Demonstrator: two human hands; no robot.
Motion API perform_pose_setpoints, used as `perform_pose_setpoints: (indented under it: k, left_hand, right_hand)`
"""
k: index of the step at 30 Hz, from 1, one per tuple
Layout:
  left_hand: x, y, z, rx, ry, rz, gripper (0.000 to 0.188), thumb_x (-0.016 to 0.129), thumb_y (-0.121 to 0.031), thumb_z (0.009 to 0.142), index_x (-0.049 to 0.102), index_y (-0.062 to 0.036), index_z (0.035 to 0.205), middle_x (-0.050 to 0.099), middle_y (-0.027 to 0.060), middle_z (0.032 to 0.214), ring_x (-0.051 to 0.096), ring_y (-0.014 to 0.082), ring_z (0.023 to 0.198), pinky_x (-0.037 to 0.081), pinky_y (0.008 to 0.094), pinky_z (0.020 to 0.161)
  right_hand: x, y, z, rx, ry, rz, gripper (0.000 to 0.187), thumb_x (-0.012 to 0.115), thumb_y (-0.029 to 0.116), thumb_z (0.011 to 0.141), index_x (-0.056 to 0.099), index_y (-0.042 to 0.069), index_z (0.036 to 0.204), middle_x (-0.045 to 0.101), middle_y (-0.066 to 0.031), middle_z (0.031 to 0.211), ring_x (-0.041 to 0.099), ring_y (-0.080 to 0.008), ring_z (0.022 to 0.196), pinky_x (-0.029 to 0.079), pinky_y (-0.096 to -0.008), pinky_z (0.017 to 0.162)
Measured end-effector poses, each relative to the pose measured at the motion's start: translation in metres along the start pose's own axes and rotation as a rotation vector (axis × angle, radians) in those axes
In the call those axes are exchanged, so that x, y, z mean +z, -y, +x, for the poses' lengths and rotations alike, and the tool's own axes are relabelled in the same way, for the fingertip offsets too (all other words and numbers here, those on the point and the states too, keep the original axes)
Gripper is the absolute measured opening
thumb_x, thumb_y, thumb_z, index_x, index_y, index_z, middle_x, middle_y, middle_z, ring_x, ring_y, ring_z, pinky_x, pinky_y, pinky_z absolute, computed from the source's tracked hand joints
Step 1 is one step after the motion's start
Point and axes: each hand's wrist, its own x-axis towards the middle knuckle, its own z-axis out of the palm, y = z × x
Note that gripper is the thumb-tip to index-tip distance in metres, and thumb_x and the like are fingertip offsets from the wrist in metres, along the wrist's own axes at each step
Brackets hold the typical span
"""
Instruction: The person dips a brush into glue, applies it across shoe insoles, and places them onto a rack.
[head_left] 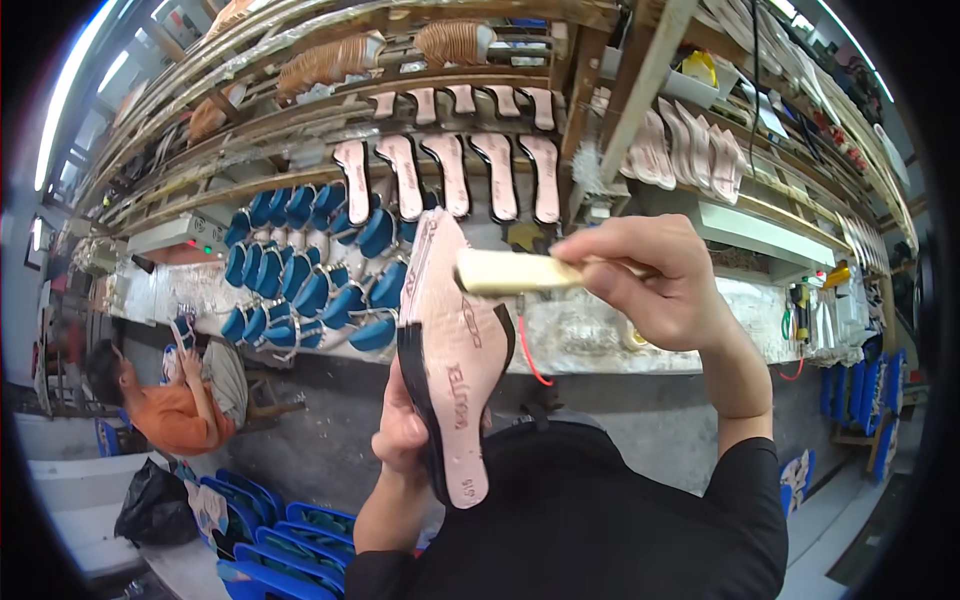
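My left hand [401, 432] grips a shoe sole [452, 345] from below and behind, with its fingers mostly hidden. The sole is pale pink on its upper face, edged in black, with dark printed marks, and it tilts up with the broad part away from me. Between the thumb and fingers of my right hand [655, 280] is a brush [520, 272] with a flat, cream-coloured handle. Its dark tip lies over the upper part of the pink face; I cannot tell whether it touches.
Black-edged pink soles [447, 170] stand on the wooden rack ahead. Rows of blue shoe pieces [310, 295] cover the bench at left. A red hose [532, 352] hangs off its edge. Far left sits a person in orange [180, 415], above blue trays [285, 550] and a black bag [158, 505].
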Motion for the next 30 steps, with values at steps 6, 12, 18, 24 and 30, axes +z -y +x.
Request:
perform_pose_setpoints:
  k: [6, 12, 18, 24, 30]
  left_hand:
    - [-0.063, -0.079, 0.038, -0.015, 0.150, 0.059, 0.095, 0.080, -0.018, 0.072, 0.038, 0.0018, 0.155, 0.063, 0.0232, 0.132, 0.071, 0.0313, 0.107, 0.062, 0.0404, 0.087]
    - [-0.111, -0.133, 0.074, 0.122, 0.231, -0.010, 0.092, 0.076, -0.011, 0.080, 0.033, -0.0129, 0.162, 0.041, 0.0204, 0.160, 0.046, 0.0357, 0.145, 0.039, 0.0488, 0.119]
    - [-0.084, -0.154, 0.127, 0.309, -0.002, 0.170, 0.066, 0.046, -0.038, 0.106, 0.028, -0.0043, 0.160, 0.045, 0.0214, 0.154, 0.061, 0.0293, 0.125, 0.052, 0.0382, 0.104]
    - [-0.077, -0.145, 0.158, 0.394, 0.038, 0.053, 0.062, 0.044, -0.039, 0.109, 0.028, -0.0050, 0.159, 0.047, 0.0219, 0.153, 0.062, 0.0292, 0.122, 0.054, 0.0418, 0.101]
    - [-0.060, -0.189, 0.170, 0.369, 0.158, 0.015, 0.067, 0.067, -0.023, 0.098, 0.032, -0.0037, 0.151, 0.056, 0.0216, 0.134, 0.064, 0.0332, 0.115, 0.057, 0.0485, 0.096]
  right_hand:
    - [0.080, 0.002, 0.079, 0.167, 0.098, -0.041, 0.017, 0.073, 0.005, 0.092, 0.078, 0.003, 0.108, 0.074, -0.0092, 0.078, 0.070, -0.0167, 0.067, 0.051, -0.0311, 0.058]
    - [0.141, 0.016, 0.110, 0.002, 0.182, 0.161, 0.027, 0.071, 0.017, 0.097, 0.071, 0.001, 0.119, 0.069, -0.0075, 0.078, 0.063, -0.0147, 0.061, 0.045, -0.0283, 0.055]
    - [0.207, 0.010, 0.088, 0.754, -0.171, 0.541, 0.111, 0.099, 0.049, 0.062, 0.045, 0.000, 0.146, 0.031, 0.0103, 0.081, 0.028, -0.0028, 0.068, 0.026, -0.0215, 0.060]
    - [0.236, 0.011, 0.106, 0.589, -0.433, 0.666, 0.081, 0.095, 0.017, 0.076, 0.052, 0.004, 0.143, 0.051, 0.0074, 0.093, 0.043, -0.0019, 0.078, 0.034, -0.0210, 0.063]
    - [0.224, 0.015, 0.125, 0.402, -0.393, 0.120, 0.051, 0.088, 0.022, 0.084, 0.068, 0.000, 0.125, 0.037, 0.0107, 0.063, 0.034, -0.0013, 0.057, 0.028, -0.0223, 0.051]
